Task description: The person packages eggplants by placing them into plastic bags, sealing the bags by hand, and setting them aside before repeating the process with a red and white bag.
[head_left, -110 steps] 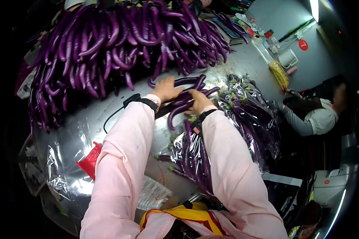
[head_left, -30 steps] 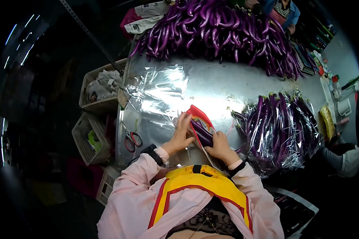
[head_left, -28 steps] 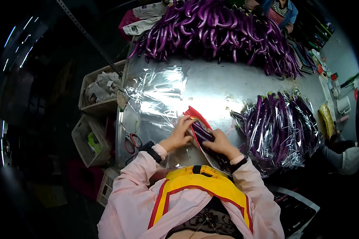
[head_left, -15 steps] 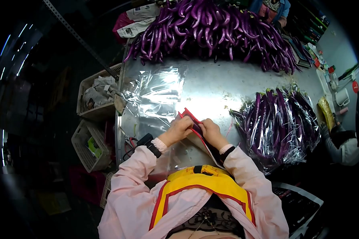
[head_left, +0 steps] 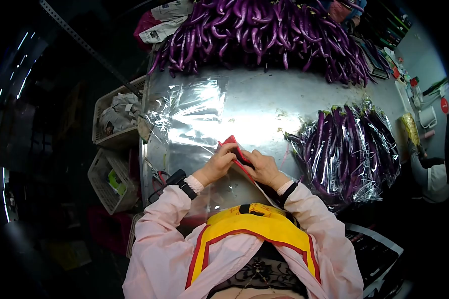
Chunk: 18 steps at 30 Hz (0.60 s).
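"At the left edge of the metal table (head_left: 264, 92), what is positioned?"

"Two plastic crates (head_left: 105, 184) are beside it. Red-handled scissors (head_left: 160, 176) lie on the tabletop; clear plastic sheets (head_left: 197, 107) lie flat to their right."

"Next item?"

"The left hand (head_left: 217, 165). Its fingers are curled on the left side of the red-edged bag (head_left: 233, 140), close to the red end; the exact pinch is hidden. The bag is between both hands, just in front of the yellow apron (head_left: 229, 219)."

"Handling characteristics?"

"Probably light, flexible and slightly slick, with edges likely to crease. Contents are not identifiable. The best hold appears to be the red edge, one side per hand."

"Orientation?"

"The long axis runs diagonally. The red end points upper left, away from the body; the other end runs lower right, toward the apron."

"The right hand (head_left: 265, 169)?"

"Fingers bent over the bag's right side, grasping it. Farther right, well apart, long purple eggplants (head_left: 351, 154) lie under clear film."
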Motion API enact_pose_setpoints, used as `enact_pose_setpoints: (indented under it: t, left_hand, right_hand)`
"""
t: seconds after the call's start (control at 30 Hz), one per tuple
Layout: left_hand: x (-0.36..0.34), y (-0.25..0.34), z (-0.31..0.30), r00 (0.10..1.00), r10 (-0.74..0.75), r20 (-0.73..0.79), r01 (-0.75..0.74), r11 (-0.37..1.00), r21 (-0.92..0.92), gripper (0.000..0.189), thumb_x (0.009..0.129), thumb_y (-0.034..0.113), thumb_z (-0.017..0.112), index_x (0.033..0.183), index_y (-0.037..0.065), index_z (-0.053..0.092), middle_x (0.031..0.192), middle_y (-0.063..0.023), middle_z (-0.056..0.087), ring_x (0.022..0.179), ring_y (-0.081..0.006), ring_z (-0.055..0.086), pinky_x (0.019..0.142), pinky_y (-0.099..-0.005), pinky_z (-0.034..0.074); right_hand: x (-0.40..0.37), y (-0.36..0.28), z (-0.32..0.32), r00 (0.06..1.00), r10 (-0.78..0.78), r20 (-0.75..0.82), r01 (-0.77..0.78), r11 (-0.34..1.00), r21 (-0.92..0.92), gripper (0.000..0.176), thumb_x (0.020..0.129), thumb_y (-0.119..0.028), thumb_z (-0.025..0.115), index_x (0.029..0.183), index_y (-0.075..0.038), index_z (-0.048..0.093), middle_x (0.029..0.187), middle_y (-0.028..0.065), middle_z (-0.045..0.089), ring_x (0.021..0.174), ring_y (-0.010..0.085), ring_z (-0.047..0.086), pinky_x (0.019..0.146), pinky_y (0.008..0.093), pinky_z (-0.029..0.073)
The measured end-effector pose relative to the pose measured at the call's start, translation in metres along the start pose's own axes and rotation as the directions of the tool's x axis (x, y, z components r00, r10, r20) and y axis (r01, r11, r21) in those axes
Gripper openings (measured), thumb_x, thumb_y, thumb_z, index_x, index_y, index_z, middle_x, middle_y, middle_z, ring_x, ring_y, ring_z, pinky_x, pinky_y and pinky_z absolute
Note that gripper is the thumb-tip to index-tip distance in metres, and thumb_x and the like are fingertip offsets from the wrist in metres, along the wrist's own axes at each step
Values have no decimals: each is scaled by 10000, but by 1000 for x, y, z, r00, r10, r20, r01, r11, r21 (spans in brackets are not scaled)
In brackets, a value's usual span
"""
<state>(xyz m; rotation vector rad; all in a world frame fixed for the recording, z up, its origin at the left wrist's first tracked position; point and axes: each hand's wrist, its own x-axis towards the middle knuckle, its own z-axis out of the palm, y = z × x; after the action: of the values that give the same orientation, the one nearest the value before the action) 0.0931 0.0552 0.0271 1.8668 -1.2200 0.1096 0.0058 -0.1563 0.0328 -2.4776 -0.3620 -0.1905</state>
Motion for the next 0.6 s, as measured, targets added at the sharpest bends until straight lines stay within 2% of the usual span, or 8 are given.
enact_pose_setpoints:
  t: [0.07,0.17,0.27,0.33,0.37,0.43,0.47,0.6]
  left_hand:
    - [-2,-1,-3,999,41,-5,-41,998,49,203,841,-48,642,1031,6,593,1222,-181,581,976,-366,647,805,-393,547]
    - [-5,-5,-6,994,18,111,-29,995,95,162,874,-20,614,1033,7,596,1271,-184,571,940,-371,670,792,-397,560]
    - [0,-3,-10,993,40,110,-51,993,102,145,892,7,594,1036,6,607,1240,-171,599,905,-371,683,773,-409,567]
    - [4,-3,-11,985,66,161,-94,981,172,129,856,43,615,983,59,628,1064,-106,647,839,-311,677,722,-400,538]
    - [6,-6,-12,985,62,159,-90,981,171,129,856,43,615,983,59,628,1064,-106,647,839,-311,677,722,-400,538]
    - [9,-12,-15,955,99,279,-205,902,379,95,812,106,632,904,131,632,882,-31,625,752,-225,636,682,-354,472]
    - [16,-8,-15,964,131,233,-223,874,431,71,784,147,639,845,176,615,802,13,578,778,-172,591,709,-334,419]
    - [37,0,-22,970,39,240,-150,875,461,170,730,114,688,885,164,637,860,6,636,906,-189,617,801,-348,437]
  right_hand:
    - [3,-5,2,998,-26,51,29,998,-60,468,915,-307,649,1351,-171,544,913,116,608,731,332,667,615,452,531]
    - [7,-12,4,989,-53,138,78,979,-189,438,932,-303,619,1348,-190,543,881,106,607,725,317,658,638,448,501]
    - [10,-9,3,986,-153,68,163,971,-176,400,930,-253,606,1319,-174,559,846,115,580,739,327,618,674,445,458]
    - [11,-4,9,987,-156,46,161,975,-152,348,925,-235,601,1265,-159,593,839,123,566,748,334,596,687,451,442]
    - [10,-1,13,987,-160,26,162,979,-127,301,921,-218,597,1211,-143,627,831,130,551,758,341,573,700,456,426]
    - [7,3,22,987,-161,-15,159,983,-88,251,914,-199,597,1150,-137,656,831,137,540,752,342,559,686,459,425]
    - [8,4,23,985,-161,-66,157,986,-57,207,907,-179,598,1089,-131,685,831,144,528,747,343,545,673,461,424]
    - [12,2,17,995,-85,-54,84,996,-19,171,885,-134,619,1030,-102,702,882,147,555,783,351,566,698,461,449]
